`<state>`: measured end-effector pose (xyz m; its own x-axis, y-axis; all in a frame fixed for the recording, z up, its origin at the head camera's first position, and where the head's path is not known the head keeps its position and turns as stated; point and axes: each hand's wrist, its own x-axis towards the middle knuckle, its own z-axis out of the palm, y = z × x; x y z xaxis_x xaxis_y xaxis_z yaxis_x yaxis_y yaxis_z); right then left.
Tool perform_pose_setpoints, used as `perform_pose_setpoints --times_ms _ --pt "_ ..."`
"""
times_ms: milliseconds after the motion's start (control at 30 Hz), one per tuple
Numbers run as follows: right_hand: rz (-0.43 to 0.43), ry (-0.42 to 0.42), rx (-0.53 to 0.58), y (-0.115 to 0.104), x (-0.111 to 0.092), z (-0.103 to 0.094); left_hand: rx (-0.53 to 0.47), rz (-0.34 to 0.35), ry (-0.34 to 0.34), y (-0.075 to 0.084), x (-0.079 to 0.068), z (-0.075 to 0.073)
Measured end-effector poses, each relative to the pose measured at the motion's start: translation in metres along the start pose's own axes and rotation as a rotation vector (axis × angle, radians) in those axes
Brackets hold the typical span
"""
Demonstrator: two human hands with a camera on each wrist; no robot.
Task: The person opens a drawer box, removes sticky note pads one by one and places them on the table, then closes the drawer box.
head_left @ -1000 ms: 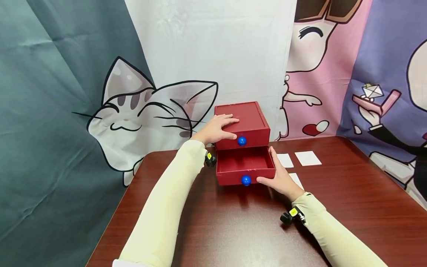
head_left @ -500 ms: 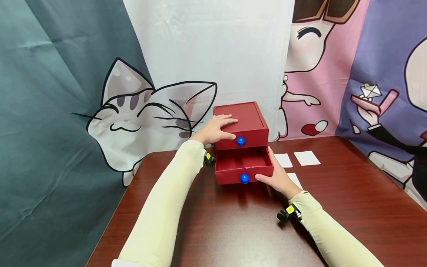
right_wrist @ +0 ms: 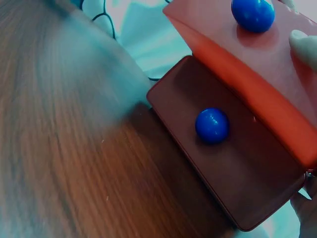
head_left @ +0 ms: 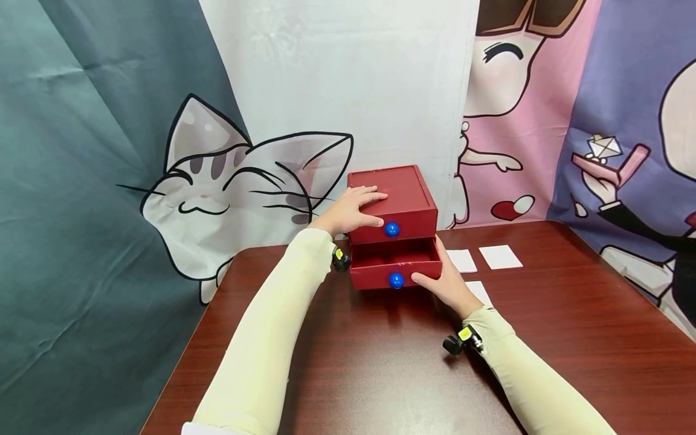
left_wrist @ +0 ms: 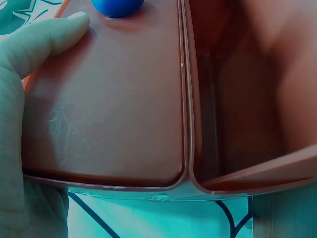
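A red two-drawer box (head_left: 399,181) stands at the back of the table, a blue knob on each drawer. Its upper drawer (head_left: 413,225) is closed. The lower drawer (head_left: 372,277) is pulled partway out, and the part of its inside that shows holds nothing. My left hand (head_left: 350,211) rests on the box's top left with straight fingers, its thumb (left_wrist: 64,34) lying on the upper front beside the blue knob (left_wrist: 117,6). At the lower drawer's right front corner is my right hand (head_left: 448,284), thumb on the front near the blue knob (right_wrist: 212,125), fingers along the side.
White square cards (head_left: 501,257) lie on the brown table (head_left: 380,374) to the right of the box, one partly behind my right hand. A printed cloth backdrop (head_left: 348,78) hangs behind the table. Each wrist carries a small black camera (head_left: 341,260).
The lower drawer has slid inward, toward the back of the box. My right hand has moved forward and slightly left with it. The left hand has stayed in place.
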<state>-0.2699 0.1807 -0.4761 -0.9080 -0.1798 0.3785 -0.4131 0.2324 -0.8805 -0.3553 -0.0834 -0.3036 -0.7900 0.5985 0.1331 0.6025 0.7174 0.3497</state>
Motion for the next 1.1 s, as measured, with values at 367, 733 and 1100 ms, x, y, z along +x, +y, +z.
perform_pose_setpoints --times_ms 367,733,1100 --pt "0.031 0.124 0.031 0.002 0.008 0.011 0.007 0.008 0.001 0.001 -0.001 -0.001" --pt "0.007 0.297 -0.004 0.001 0.012 0.024 0.023 0.02 0.001 0.0 0.0 0.0" --pt "0.031 0.442 -0.001 0.006 0.021 0.038 0.018 0.012 0.005 0.001 0.0 0.001"
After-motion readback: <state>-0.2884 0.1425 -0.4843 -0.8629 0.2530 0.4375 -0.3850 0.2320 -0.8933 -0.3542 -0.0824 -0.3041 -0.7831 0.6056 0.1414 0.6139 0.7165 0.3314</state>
